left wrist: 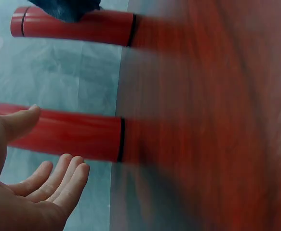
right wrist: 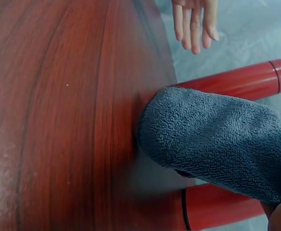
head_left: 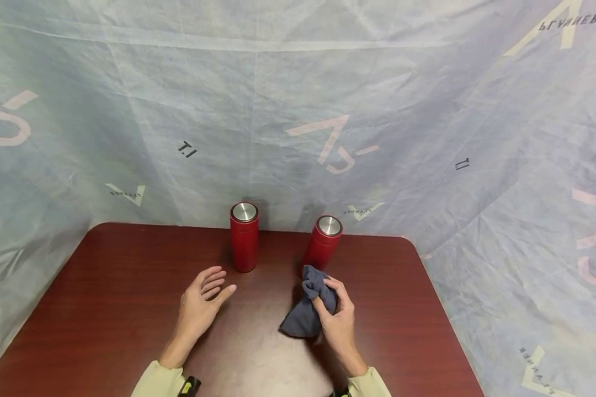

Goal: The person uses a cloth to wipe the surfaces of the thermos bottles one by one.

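Observation:
Two red thermos flasks with silver lids stand upright near the back of the table: a left thermos (head_left: 245,242) and a right thermos (head_left: 322,242). My right hand (head_left: 339,317) pinches a dark grey-blue cloth (head_left: 303,317) between thumb and fingers, just in front of the right thermos, whose lower part the cloth overlaps. One corner of the cloth hangs down to the left. My left hand (head_left: 201,303), fingers loosely bent and thumb apart, holds nothing in front of the left thermos. In the right wrist view, the cloth (right wrist: 212,139) covers much of the space before both flasks.
The dark red wooden table (head_left: 104,309) has rounded back corners. A grey-white printed fabric sheet (head_left: 258,110) hangs close behind its back edge and down both sides. Light sleeves (head_left: 161,380) and dark wrist straps show at the bottom.

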Tool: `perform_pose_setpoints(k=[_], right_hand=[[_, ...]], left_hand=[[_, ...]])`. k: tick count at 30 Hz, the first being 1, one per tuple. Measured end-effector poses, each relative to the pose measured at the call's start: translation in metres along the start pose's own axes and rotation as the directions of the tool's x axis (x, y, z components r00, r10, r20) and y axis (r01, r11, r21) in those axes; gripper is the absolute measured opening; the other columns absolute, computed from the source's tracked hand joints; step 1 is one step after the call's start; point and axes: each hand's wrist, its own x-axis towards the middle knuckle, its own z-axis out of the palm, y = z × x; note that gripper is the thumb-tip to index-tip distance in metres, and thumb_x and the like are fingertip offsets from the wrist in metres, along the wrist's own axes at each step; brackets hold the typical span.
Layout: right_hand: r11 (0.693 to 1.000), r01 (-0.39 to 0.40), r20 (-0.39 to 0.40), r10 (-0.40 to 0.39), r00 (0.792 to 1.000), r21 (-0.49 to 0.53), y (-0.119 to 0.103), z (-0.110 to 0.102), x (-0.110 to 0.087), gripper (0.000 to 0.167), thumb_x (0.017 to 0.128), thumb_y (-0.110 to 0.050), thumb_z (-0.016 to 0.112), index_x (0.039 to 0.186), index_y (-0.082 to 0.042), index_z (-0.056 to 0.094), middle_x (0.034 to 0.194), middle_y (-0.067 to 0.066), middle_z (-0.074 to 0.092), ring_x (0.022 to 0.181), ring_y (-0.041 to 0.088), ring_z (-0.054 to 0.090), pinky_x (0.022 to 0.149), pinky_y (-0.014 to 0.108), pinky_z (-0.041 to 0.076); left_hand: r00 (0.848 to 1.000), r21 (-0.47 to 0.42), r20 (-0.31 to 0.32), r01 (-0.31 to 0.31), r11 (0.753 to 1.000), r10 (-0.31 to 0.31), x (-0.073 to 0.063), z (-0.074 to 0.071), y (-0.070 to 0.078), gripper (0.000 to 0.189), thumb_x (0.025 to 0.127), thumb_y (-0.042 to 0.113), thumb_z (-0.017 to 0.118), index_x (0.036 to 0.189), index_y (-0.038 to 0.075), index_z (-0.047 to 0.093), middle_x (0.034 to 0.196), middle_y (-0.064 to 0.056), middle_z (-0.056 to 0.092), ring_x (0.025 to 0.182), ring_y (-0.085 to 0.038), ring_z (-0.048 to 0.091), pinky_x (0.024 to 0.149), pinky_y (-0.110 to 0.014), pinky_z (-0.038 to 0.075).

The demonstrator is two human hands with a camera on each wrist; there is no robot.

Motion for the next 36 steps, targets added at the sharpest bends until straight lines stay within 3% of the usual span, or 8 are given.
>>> perform_pose_setpoints(k=[14,22,31,36], right_hand=[[0.999,0.032,0.063,-0.032,0.997,-0.008,0.004,0.037,0.016,0.036,0.091,0.005,0.082,0.124,-0.006,0.073,0.135,0.016,0.068,0.127,0.018,0.063,0.109,0.02,0.047],[1.0,0.026,0.087,-0.026,0.996,-0.004,0.001,0.057,0.032,0.035,0.093,0.001,0.081,0.125,-0.01,0.073,0.136,0.009,0.069,0.126,0.022,0.064,0.109,0.022,0.047],[0.999,0.05,0.094,-0.048,0.994,-0.016,-0.003,0.073,0.048,0.036,0.092,0.001,0.082,0.125,-0.01,0.073,0.135,0.008,0.069,0.128,0.024,0.064,0.11,0.024,0.047],[0.999,0.05,0.096,-0.049,0.994,-0.007,-0.006,0.078,0.053,0.036,0.092,0.002,0.081,0.126,-0.01,0.073,0.134,0.008,0.07,0.127,0.023,0.064,0.109,0.024,0.047]], left_hand=[[0.993,-0.017,0.01,-0.121,0.993,0.121,0.052,-0.015,0.003,0.064,0.096,0.026,0.085,0.151,0.009,0.056,0.148,-0.014,0.063,0.132,-0.033,0.063,0.113,-0.052,0.049],[0.98,-0.066,0.055,-0.189,0.98,0.193,0.077,-0.013,0.023,0.073,0.094,0.026,0.087,0.155,0.007,0.052,0.153,-0.014,0.059,0.138,-0.036,0.059,0.116,-0.053,0.047],[0.983,-0.02,0.121,-0.139,0.99,0.141,0.094,-0.008,0.04,0.084,0.093,0.04,0.086,0.163,0.02,0.045,0.162,-0.01,0.05,0.144,-0.035,0.055,0.116,-0.055,0.048],[0.978,-0.006,0.136,-0.156,0.988,0.155,0.099,-0.005,0.05,0.088,0.094,0.04,0.085,0.166,0.018,0.041,0.164,-0.014,0.048,0.146,-0.037,0.051,0.118,-0.054,0.045]])
